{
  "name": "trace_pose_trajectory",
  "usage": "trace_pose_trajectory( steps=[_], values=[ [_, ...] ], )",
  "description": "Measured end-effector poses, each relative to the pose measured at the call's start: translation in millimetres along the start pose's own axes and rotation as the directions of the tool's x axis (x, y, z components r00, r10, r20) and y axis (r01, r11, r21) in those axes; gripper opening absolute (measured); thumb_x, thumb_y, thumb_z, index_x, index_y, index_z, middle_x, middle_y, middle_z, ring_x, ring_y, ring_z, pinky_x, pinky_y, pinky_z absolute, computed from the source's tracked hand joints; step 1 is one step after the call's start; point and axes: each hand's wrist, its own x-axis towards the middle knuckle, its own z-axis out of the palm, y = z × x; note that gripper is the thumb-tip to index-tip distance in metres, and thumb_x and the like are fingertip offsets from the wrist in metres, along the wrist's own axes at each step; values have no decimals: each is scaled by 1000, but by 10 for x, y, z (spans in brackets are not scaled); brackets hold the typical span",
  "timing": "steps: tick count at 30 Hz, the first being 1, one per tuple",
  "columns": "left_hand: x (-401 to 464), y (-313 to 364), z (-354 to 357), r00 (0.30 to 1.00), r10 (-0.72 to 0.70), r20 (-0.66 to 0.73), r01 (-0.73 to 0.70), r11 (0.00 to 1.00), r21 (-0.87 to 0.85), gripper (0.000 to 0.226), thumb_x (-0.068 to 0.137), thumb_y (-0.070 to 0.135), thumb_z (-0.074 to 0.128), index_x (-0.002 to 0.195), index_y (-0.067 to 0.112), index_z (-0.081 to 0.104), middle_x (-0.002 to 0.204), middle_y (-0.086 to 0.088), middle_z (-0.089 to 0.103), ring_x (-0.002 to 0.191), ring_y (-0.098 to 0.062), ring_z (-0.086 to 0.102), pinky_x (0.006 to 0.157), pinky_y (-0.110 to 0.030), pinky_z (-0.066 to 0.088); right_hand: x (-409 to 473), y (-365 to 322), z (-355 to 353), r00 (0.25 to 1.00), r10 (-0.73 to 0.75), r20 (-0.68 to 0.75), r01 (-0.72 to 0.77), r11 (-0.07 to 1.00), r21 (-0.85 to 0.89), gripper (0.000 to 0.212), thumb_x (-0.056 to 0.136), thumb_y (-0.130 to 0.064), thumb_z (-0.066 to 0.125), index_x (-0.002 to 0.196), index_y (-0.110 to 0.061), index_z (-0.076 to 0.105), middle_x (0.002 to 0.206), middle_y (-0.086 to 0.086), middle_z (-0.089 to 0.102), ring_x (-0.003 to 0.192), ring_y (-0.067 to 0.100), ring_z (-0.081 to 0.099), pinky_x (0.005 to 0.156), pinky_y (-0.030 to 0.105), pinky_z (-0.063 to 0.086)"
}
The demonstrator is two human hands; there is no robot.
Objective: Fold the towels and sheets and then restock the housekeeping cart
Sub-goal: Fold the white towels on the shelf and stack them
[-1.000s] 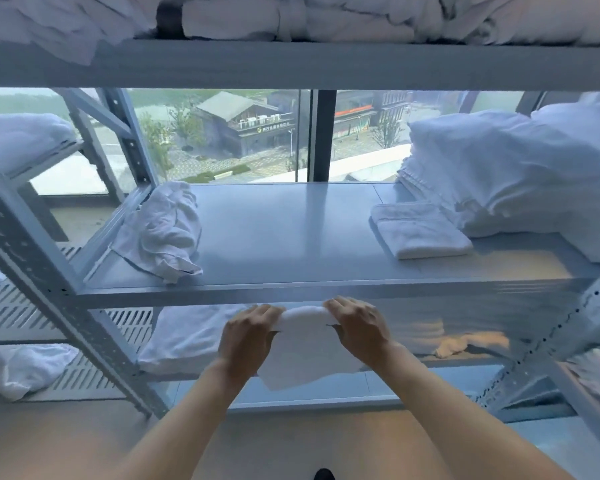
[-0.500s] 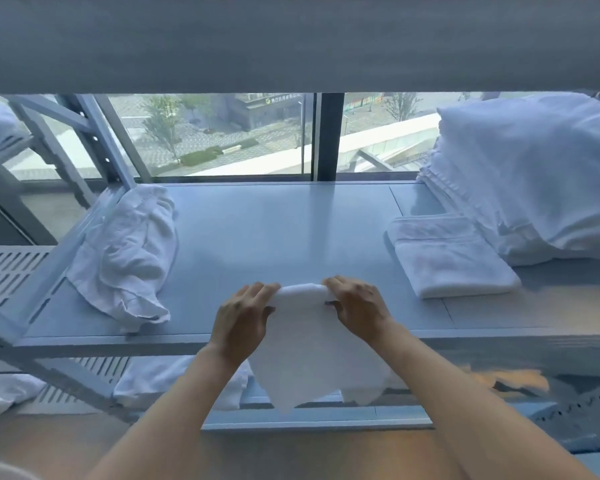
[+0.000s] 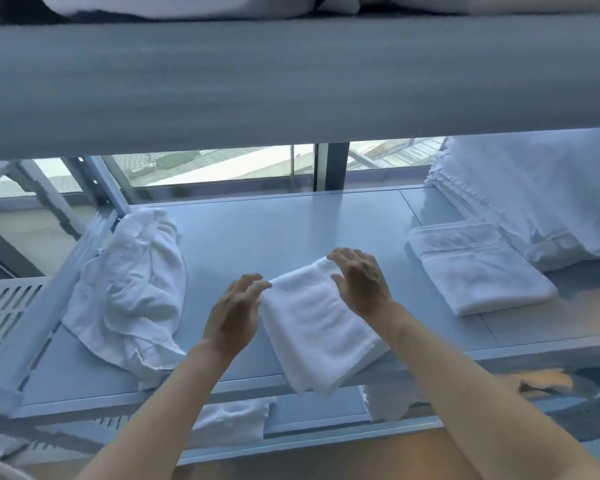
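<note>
A small folded white towel (image 3: 319, 327) lies on the grey metal shelf (image 3: 291, 223), its near end hanging over the front edge. My left hand (image 3: 234, 313) is at the towel's left far corner, fingers spread and loosely bent, fingertips touching the cloth. Over the towel's far right corner, my right hand (image 3: 361, 282) hovers with fingers spread, and neither hand grips it.
A crumpled white towel (image 3: 129, 289) lies at the shelf's left end. A folded towel (image 3: 475, 271) and a tall stack of white linen (image 3: 541, 195) fill the right end. The upper shelf's beam (image 3: 291, 81) hangs close overhead. More white cloth (image 3: 229, 424) sits on the lower shelf.
Both hands carried the folded towel up from below the shelf edge and forward onto the shelf. Their grip on its top edge has opened, and the towel now rests on the surface.
</note>
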Motion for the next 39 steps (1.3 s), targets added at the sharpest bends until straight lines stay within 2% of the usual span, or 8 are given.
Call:
trace_pose_trajectory(
  steps=[4,9,13,18,22,26,30,39],
  values=[
    [67,-161,94,962,196,192,-189,980,-56,62,80,-14,59,130,23,68,146,-2,57,132,-29,54,95,-43,55,-393,-343,213,991,60,119,-67,996,59,32,93,-26,69,123,-14,66,127,1,65,119,28,60,102,39,45],
    [133,-263,201,909,238,343,-219,971,-94,54,90,8,66,140,28,62,153,2,50,141,-26,44,105,-42,49,-842,-847,523,959,151,239,-139,988,-69,69,88,-60,53,144,-18,50,152,3,48,136,26,46,111,45,36],
    [53,-157,204,912,209,352,-230,973,18,48,90,26,64,138,32,60,139,6,55,119,-27,50,77,-40,56,-987,-932,548,955,214,205,-177,966,-188,73,83,-48,51,148,-16,42,157,6,40,144,27,38,115,49,29],
    [-262,190,268,910,267,317,-336,923,186,42,69,34,79,107,18,73,96,-5,64,82,-29,63,52,-36,50,-1206,-719,377,951,242,191,-199,955,-221,72,76,-30,57,146,-19,45,159,6,39,148,27,34,118,54,28],
    [-285,307,370,879,342,334,-416,891,183,62,69,24,77,129,15,67,125,-13,64,109,-36,64,81,-46,55,-1338,-603,306,966,218,142,-191,964,-184,65,75,-30,61,139,-20,56,155,2,49,144,24,43,115,51,35],
    [-215,302,461,845,361,395,-433,895,107,62,98,8,45,158,22,37,167,-6,29,152,-31,29,118,-51,28,-1346,-543,336,966,234,111,-213,962,-172,61,78,-25,66,138,-20,60,153,1,52,143,21,46,116,50,35],
    [-266,189,369,849,486,206,-486,873,-55,67,84,-12,62,144,17,59,154,-8,51,141,-34,50,110,-55,43,-1354,-483,322,964,254,79,-240,959,-151,72,71,-17,78,140,-20,59,150,-1,55,141,20,49,115,52,35],
    [-551,-49,229,848,523,82,-519,852,-69,79,71,-27,63,139,15,64,148,-2,57,139,-29,51,108,-57,47,-1486,-422,340,989,143,32,-137,981,-138,83,59,4,86,136,-18,66,144,-2,61,134,21,58,107,47,49]
  ],
)
